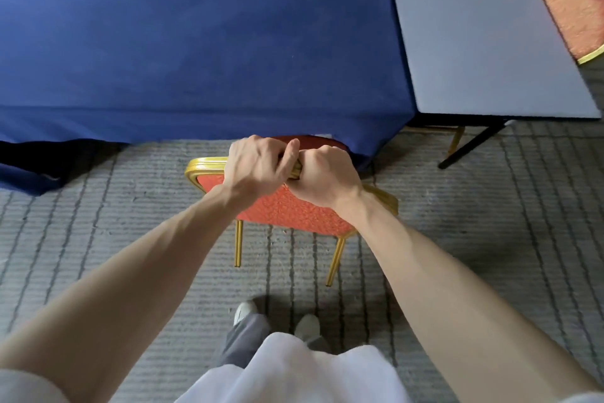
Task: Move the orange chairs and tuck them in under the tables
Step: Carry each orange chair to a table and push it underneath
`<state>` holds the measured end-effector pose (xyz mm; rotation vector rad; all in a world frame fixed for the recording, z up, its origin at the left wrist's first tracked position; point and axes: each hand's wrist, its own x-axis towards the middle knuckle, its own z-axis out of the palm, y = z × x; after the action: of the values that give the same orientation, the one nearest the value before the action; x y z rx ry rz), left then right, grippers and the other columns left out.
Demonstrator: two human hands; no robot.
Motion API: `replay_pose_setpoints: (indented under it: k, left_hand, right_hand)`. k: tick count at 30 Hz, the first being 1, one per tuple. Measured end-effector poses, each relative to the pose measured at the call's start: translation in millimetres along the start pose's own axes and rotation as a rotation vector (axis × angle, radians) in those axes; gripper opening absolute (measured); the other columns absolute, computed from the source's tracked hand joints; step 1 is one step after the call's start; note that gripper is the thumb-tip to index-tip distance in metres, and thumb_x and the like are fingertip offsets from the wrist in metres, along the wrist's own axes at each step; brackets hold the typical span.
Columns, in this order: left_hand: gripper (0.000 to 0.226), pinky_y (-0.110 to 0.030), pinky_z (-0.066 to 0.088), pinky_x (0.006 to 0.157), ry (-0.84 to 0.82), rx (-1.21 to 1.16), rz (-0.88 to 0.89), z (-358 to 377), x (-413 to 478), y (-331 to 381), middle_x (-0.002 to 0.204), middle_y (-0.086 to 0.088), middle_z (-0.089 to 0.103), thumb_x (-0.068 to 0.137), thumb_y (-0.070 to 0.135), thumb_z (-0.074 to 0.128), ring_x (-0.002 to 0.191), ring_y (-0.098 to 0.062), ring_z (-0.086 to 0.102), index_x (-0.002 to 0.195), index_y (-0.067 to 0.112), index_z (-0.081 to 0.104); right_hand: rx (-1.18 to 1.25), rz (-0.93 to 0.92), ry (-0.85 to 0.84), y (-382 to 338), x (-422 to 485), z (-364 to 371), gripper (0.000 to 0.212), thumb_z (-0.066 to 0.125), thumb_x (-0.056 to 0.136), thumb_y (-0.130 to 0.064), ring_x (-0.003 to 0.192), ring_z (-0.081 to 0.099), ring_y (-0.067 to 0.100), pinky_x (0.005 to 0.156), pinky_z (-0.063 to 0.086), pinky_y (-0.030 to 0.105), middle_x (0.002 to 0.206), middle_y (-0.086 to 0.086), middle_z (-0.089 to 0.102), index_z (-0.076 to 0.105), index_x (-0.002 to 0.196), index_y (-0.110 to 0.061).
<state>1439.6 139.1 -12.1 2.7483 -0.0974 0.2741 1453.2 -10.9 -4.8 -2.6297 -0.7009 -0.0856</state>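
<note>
An orange chair (287,208) with a gold metal frame stands in front of me, its back toward me. Its seat reaches under the table draped in a dark blue cloth (196,53). My left hand (258,164) and my right hand (322,174) grip the top rail of the chair's back side by side, fingers curled over it. The two rear legs stand on the carpet. The front of the seat is hidden under the cloth.
A bare light blue table (474,33) stands to the right on black legs. More orange chairs (575,14) sit at the far right beyond it. Another gold chair leg (456,141) shows under that table. Grey striped carpet covers the floor; my feet are below.
</note>
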Motion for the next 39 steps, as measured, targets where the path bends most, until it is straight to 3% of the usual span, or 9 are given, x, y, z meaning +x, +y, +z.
replay_pose_setpoints:
  k: [3,9,19,25,31,35,39]
  left_hand:
    - [0.056,-0.028,0.015,0.047,0.027,0.004,-0.037,1.2,-0.6,3.9,0.041,0.001,0.029,0.097,0.045,0.036,0.039,-0.018,0.027,0.049,0.018,0.028]
    - [0.058,-0.031,0.019,0.048,0.044,0.000,-0.019,3.8,4.7,1.9,0.042,-0.004,0.036,0.096,0.048,0.033,0.041,-0.026,0.035,0.049,0.015,0.032]
    - [0.059,-0.030,0.018,0.048,0.024,-0.017,-0.017,1.3,28.5,-1.7,0.042,-0.003,0.038,0.095,0.053,0.031,0.041,-0.022,0.035,0.049,0.016,0.037]
    - [0.057,-0.029,0.019,0.047,-0.004,-0.042,0.014,-0.1,34.1,-4.9,0.041,-0.001,0.039,0.095,0.051,0.033,0.040,-0.020,0.036,0.048,0.018,0.033]
    - [0.058,-0.032,0.029,0.049,-0.047,-0.066,-0.019,-4.5,28.0,-2.6,0.043,-0.004,0.040,0.095,0.052,0.033,0.044,-0.028,0.041,0.050,0.015,0.039]
    - [0.056,-0.034,0.042,0.053,-0.059,-0.095,0.070,-3.4,13.3,-1.1,0.043,-0.004,0.045,0.096,0.047,0.032,0.043,-0.025,0.036,0.049,0.016,0.035]
    - [0.056,-0.028,0.023,0.047,-0.048,-0.095,0.113,4.0,-7.6,-5.9,0.041,0.000,0.043,0.095,0.044,0.035,0.039,-0.019,0.030,0.049,0.012,0.046]
  right_hand:
    - [0.037,-0.016,0.007,1.2,0.1,-0.6,0.017,0.065,0.078,-0.025,0.052,0.063,0.032,0.051,0.037,0.026,0.057,0.006,0.067,0.068,0.064,-0.015]
    - [0.059,-0.020,-0.018,3.9,4.0,-4.0,0.017,0.064,0.079,-0.025,0.053,0.064,0.031,0.051,0.036,0.026,0.058,0.005,0.068,0.068,0.065,-0.017]
    - [-0.005,0.016,-0.054,8.4,27.6,-5.4,0.021,0.063,0.081,-0.032,0.066,0.067,0.035,0.056,0.045,0.032,0.067,0.008,0.071,0.071,0.073,-0.015]
    - [-0.049,0.037,-0.019,6.6,31.7,-5.1,0.023,0.064,0.080,-0.034,0.062,0.067,0.033,0.053,0.047,0.032,0.063,0.006,0.069,0.070,0.070,-0.015]
    - [-0.050,0.035,0.017,1.4,23.7,-7.4,0.020,0.070,0.076,-0.028,0.050,0.063,0.031,0.047,0.040,0.027,0.054,0.005,0.066,0.069,0.063,-0.013]
    - [-0.090,0.070,0.006,-2.4,9.9,-6.5,0.022,0.069,0.075,-0.031,0.053,0.065,0.033,0.049,0.041,0.028,0.055,0.008,0.066,0.068,0.063,-0.013]
    - [-0.099,0.049,-0.035,-9.5,-7.7,-1.6,0.023,0.066,0.075,-0.035,0.053,0.066,0.032,0.051,0.041,0.027,0.058,0.008,0.068,0.070,0.066,-0.015]
